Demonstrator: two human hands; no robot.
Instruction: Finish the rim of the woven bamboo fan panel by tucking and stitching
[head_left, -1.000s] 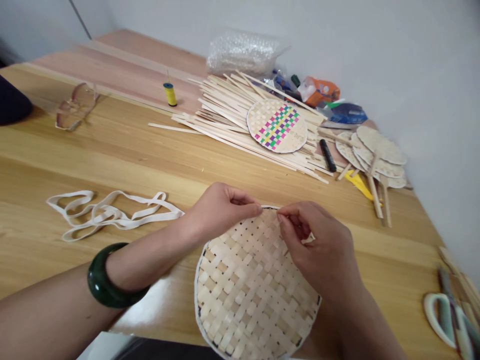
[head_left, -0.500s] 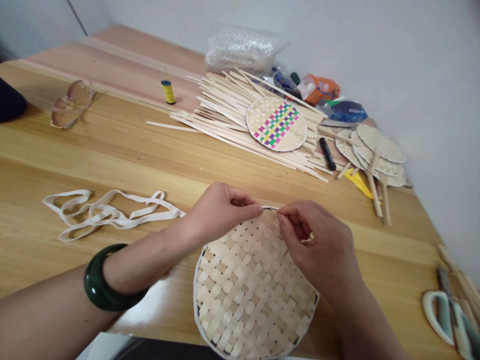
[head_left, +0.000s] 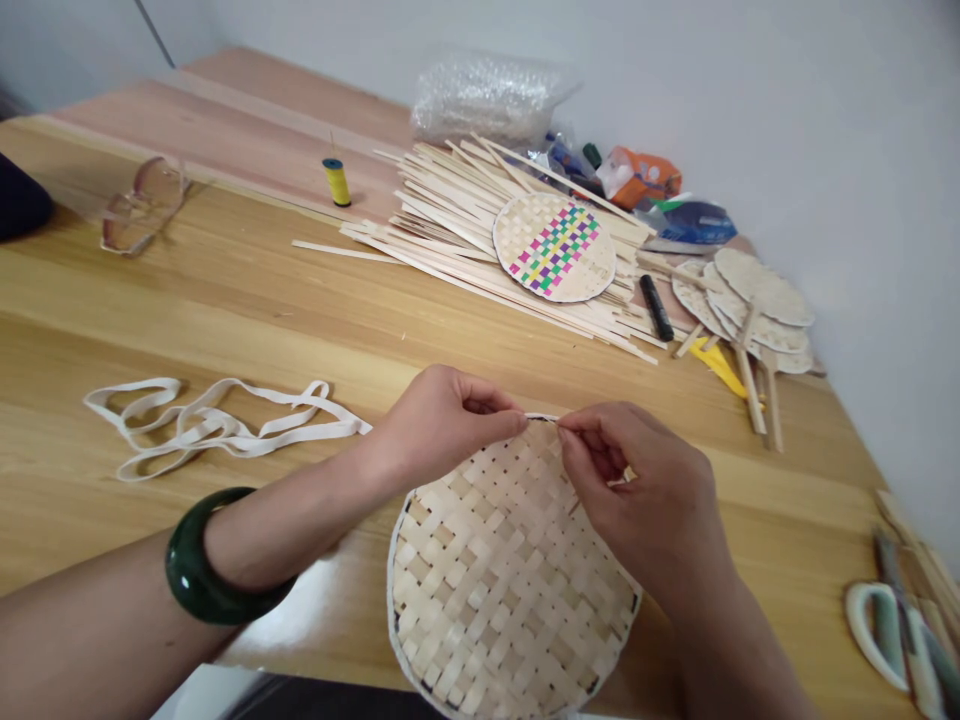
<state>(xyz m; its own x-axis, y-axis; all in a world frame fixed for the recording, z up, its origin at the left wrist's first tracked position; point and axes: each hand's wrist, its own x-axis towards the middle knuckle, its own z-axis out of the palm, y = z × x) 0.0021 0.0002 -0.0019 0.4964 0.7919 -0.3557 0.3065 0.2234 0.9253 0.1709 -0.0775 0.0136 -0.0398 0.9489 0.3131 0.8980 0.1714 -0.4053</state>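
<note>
Both your hands pinched on the top edge of a round woven panel
You've got your left hand gripping the white-trimmed rim of the woven panel between thumb and finger, and your right hand pinching that same rim just beside it, other fingers curled in. The panel's right in front of you at the near edge of the table, tilted or flat, can't really tell. Your green bangle is on the left arm, and the tangled white ribbon lies just left of it all. Multicolored woven disc sits on the strip pile farther back.
</note>
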